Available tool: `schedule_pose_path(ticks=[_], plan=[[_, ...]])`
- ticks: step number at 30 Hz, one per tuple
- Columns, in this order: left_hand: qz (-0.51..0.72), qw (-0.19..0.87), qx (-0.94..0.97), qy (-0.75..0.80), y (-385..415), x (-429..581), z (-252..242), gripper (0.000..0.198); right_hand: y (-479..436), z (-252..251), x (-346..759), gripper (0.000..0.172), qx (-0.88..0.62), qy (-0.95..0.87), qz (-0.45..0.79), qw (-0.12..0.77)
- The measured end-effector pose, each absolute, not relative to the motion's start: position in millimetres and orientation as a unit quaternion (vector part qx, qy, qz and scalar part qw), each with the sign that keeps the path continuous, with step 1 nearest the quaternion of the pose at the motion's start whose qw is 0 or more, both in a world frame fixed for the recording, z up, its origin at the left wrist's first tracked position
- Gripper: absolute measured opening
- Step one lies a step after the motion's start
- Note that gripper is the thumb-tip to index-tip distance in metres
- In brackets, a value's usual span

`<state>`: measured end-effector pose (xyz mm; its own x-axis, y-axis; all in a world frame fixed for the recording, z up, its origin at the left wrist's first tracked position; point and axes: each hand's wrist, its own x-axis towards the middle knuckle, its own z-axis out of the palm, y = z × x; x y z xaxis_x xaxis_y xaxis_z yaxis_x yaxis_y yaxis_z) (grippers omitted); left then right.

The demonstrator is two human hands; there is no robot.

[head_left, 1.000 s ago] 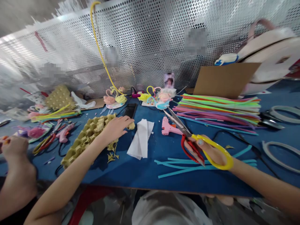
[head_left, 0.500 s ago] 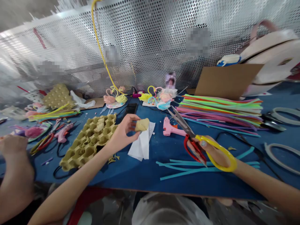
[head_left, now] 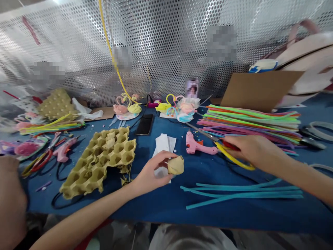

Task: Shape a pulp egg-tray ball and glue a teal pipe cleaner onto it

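Dark-blue tabletop (head_left: 161, 211): left hand (head_left: 153, 170) pinches a small crumpled tan pulp-carton scrap (head_left: 175, 165) at its 3 o'clock, long axis unclear. Right hand (head_left: 253, 149), nearer, rests over yellow-and-red scissors (head_left: 229, 152) at 2 o'clock; grip hard to tell.

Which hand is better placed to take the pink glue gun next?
The right hand seems better placed: it is beside the pink glue gun, at the yellow scissor handle. The left hand already grips a piece of egg carton.
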<state>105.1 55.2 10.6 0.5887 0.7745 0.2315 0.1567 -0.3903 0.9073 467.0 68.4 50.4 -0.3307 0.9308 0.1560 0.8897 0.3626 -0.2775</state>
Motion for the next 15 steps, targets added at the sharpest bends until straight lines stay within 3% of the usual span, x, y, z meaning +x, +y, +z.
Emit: schedule_pose_path(ticks=[3,6,10,15], plan=[[0.338,0.464,0.763,0.297,54.8,105.1,7.3,0.050,89.2,54.0,480.4,0.040,-0.560,-0.825,-0.065,0.039],[0.342,0.461,0.765,0.291,54.3,102.9,5.9,0.051,101.5,55.3,497.6,0.044,-0.592,-0.790,-0.159,-0.012],[0.341,0.471,0.758,0.295,54.7,100.5,5.5,0.052,96.5,54.8,520.2,0.049,-0.631,-0.761,-0.149,-0.032],[0.336,0.479,0.752,0.303,55.1,101.8,2.6,0.052,76.0,45.2,528.5,0.039,-0.634,-0.762,-0.120,-0.052]])
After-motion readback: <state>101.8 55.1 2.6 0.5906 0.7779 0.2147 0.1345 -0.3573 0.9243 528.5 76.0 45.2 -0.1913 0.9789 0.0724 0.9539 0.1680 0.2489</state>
